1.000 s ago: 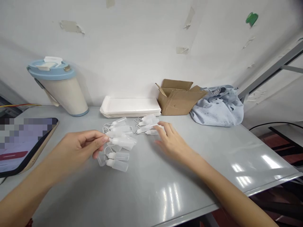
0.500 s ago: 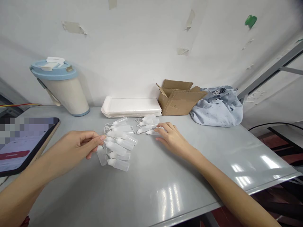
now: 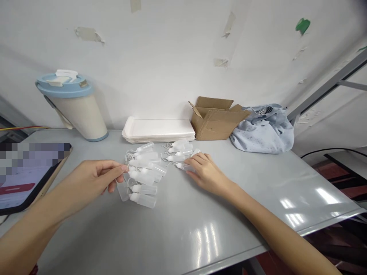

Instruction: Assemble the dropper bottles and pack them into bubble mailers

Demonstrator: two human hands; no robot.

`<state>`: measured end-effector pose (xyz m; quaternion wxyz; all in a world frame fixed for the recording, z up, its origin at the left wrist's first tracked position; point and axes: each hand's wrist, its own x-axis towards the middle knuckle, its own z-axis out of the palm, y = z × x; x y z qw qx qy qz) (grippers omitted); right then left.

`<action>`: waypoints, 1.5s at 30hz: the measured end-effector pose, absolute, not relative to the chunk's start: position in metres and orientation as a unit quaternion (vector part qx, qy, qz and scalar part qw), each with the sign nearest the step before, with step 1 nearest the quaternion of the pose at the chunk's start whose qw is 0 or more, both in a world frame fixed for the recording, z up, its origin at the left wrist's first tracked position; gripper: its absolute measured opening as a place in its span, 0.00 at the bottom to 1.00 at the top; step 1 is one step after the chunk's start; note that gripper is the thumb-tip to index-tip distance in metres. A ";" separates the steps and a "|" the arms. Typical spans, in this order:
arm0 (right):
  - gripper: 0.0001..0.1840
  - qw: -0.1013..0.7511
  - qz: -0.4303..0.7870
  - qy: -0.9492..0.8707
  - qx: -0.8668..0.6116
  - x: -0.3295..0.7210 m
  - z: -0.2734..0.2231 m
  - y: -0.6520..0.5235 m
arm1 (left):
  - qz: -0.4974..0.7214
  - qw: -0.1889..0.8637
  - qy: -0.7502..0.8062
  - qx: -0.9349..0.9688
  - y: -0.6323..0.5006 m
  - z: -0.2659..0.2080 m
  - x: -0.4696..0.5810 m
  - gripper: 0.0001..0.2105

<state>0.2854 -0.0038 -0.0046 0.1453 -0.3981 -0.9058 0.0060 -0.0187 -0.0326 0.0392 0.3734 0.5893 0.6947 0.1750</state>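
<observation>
On the grey table lies a cluster of small translucent dropper bottles [image 3: 142,176] with white caps and thin cord loops. At the cluster's left side, my left hand [image 3: 107,173] has thumb and forefinger pinched on what looks like the cord of one bottle. A smaller group of the same bottles [image 3: 179,147] lies farther right. My right hand [image 3: 208,172] rests beside that group, its fingers closed over the body of a single dropper bottle [image 3: 186,167]. The cap of that bottle points left, and its far end is hidden under the fingers.
Behind the bottles lies a stack of white padded mailers [image 3: 160,130]. An open cardboard box [image 3: 218,124] and a bundled light-blue cloth [image 3: 263,131] stand to its right. At left are a cream tumbler [image 3: 82,114] with a blue lid and a tablet [image 3: 31,175].
My right hand has drawn one bottle a little toward me, away from the smaller group. The left hand keeps its pinch, and the bottles beside it have shifted slightly.
</observation>
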 end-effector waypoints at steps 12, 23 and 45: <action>0.10 0.213 0.033 -0.897 -0.386 0.281 -0.010 -0.007 | 0.312 0.287 0.731 0.535 -0.041 0.050 0.001 0.13; 0.10 0.351 0.024 -0.883 -0.310 0.275 0.010 -0.025 | 0.264 0.435 0.608 0.609 -0.056 0.033 0.023 0.23; 0.11 0.371 0.011 -0.889 -0.270 0.267 0.011 -0.041 | 0.299 0.563 0.513 0.575 -0.056 0.025 0.031 0.13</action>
